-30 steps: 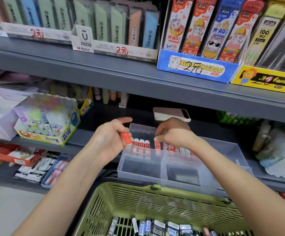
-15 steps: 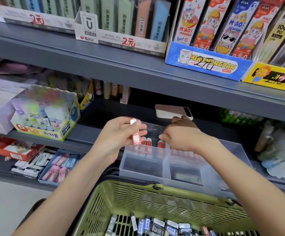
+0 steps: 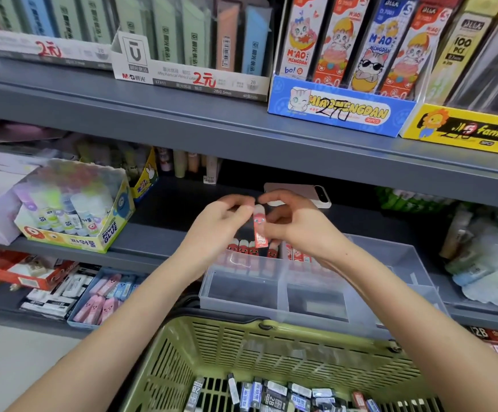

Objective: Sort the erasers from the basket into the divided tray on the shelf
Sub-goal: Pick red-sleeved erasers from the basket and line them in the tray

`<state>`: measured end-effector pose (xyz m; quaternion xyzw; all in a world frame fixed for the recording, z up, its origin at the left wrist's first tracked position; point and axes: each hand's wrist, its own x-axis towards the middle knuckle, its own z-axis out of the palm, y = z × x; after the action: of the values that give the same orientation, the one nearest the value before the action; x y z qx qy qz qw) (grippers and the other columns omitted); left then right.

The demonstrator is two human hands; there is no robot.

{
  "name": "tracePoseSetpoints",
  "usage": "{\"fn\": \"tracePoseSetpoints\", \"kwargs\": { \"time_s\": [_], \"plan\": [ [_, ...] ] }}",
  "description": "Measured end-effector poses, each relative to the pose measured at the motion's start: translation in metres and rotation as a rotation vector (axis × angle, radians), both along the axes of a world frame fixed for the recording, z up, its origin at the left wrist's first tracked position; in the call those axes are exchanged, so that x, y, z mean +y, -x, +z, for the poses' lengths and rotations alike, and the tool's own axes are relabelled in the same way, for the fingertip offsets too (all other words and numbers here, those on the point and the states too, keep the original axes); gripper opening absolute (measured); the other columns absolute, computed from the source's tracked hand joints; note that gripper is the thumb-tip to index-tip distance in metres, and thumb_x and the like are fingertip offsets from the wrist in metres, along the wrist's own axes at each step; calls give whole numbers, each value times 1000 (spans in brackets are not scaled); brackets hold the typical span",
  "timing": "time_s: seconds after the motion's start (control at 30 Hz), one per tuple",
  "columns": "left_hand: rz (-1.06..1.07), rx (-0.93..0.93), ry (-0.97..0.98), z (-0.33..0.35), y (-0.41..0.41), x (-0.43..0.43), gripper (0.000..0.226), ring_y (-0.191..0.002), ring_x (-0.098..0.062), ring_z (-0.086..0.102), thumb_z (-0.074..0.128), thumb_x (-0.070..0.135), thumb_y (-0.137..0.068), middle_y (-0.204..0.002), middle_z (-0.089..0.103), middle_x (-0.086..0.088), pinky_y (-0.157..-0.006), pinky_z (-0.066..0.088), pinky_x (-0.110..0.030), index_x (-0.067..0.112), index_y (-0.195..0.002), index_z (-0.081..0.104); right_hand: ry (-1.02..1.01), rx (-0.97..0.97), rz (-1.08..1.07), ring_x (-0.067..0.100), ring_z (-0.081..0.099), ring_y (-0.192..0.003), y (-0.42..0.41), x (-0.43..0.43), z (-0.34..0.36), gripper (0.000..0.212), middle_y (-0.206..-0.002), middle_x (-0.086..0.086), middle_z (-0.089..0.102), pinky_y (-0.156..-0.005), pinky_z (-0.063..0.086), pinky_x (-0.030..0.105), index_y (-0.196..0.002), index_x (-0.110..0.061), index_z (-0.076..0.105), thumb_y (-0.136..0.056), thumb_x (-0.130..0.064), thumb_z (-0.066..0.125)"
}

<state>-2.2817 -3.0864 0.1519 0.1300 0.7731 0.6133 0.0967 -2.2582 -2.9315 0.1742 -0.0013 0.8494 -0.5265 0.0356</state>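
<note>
Red-sleeved eraser [image 3: 260, 230]: small block, held upright over the tray's rear compartment; judged to be squared up to match the standing row [image 3: 243, 248].
Left hand [image 3: 221, 230]: pinches its top.
Right hand [image 3: 297, 230]: fingers curled on its side; hands close together.
Divided tray [image 3: 242, 289]: clear rigid plastic, on the shelf.
Basket [image 3: 242, 327]: green slatted plastic, holds dark-sleeved erasers.

I read "M&G" and a red "2元" on the white carton [image 3: 191, 75] at upper left, with "2B/0.5mm" along its front. The blue carton [image 3: 340, 110] at upper right says "MIAOMENGDAN 36PCS", and the yellow carton [image 3: 462, 129] beside it says "family". A clear pack [image 3: 459, 49] above that shows "100 PCS". The glue box [image 3: 72, 233] at left reads "POWER GLUE". At centre the pink eraser [image 3: 260, 230] carries "2B", as does a dark eraser [image 3: 198, 392] in the basket [image 3: 242, 340].
</note>
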Motion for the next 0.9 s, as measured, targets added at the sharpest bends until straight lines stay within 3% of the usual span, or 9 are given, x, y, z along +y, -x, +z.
{"fn": "tracePoseSetpoints", "kwargs": {
  "time_s": [0.03, 0.1, 0.17, 0.23, 0.33, 0.43, 0.6, 0.73, 0.9],
  "plan": [
    [20, 198, 205, -3, 0, -5, 27, -104, -11, 62, 46, 32, -96, -112, 68, 1, -91, 46, -24, 21, -115, 62, -83, 10, -23, 23, 62, -67, 3, 6, -2, 29, -75, 4, 63, -68, 55, 38, -101, -20, 57, -79, -7, 69],
    [-7, 528, 519, -10, -3, -21, 41, -107, -15, 59, 41, 44, -95, -114, 67, 4, -90, 40, -27, 19, -117, 64, -325, 43, -48, 19, 63, -77, 9, 15, -5, 23, -75, -6, 65, -76, 51, 36, -90, -26, 59, -75, -14, 71],
    [-98, 635, 645, -18, -4, -35, 45, -113, -21, 57, 42, 47, -90, -115, 67, 4, -101, 34, -38, 18, -113, 68, -522, 62, -25, 12, 60, -85, 12, 18, -10, 15, -72, -15, 64, -75, 47, 28, -79, -31, 61, -74, -22, 71],
    [-151, 628, 694, -27, -6, -45, 49, -125, -22, 49, 39, 51, -89, -125, 62, 3, -113, 21, -49, 21, -114, 69, -607, 81, -11, 9, 52, -89, 15, 16, -16, 13, -71, -17, 64, -69, 39, 22, -74, -34, 61, -74, -25, 70],
    [-166, 593, 650, -40, -9, -49, 55, -136, -18, 36, 29, 55, -90, -139, 50, 7, -117, 2, -44, 26, -119, 66, -647, 171, -56, 7, 41, -86, 17, 13, -25, 8, -75, -14, 67, -68, 26, 24, -77, -32, 64, -75, -29, 71],
    [-141, 569, 566, -47, -12, -48, 47, -138, -15, 30, 32, 46, -92, -143, 44, 11, -116, -5, -35, 28, -121, 64, -678, 257, -65, 8, 43, -85, 16, 9, -34, 4, -76, -13, 69, -77, 29, 24, -78, -27, 67, -75, -26, 70],
    [-126, 541, 497, -50, -13, -46, 47, -138, -13, 30, 31, 43, -92, -143, 43, 11, -118, -2, -37, 25, -120, 65, -718, 218, -58, 10, 53, -82, 12, 11, -38, 14, -81, -10, 69, -78, 33, 21, -92, -23, 66, -79, -29, 69],
    [-131, 517, 468, -52, -12, -45, 47, -137, -11, 31, 31, 41, -92, -142, 44, 10, -118, 0, -39, 24, -120, 65, -828, 233, -50, 11, 54, -92, 12, 12, -40, 14, -83, -13, 69, -79, 27, 19, -92, -24, 68, -79, -28, 69],
    [-142, 526, 474, -53, -12, -45, 51, -136, -12, 31, 28, 48, -92, -142, 44, 10, -119, 1, -40, 25, -121, 64, -983, 263, 63, 16, 45, -99, 12, 18, -40, 18, -102, -18, 68, -84, 25, 23, -98, -36, 72, -88, -38, 57]
  ]
}}
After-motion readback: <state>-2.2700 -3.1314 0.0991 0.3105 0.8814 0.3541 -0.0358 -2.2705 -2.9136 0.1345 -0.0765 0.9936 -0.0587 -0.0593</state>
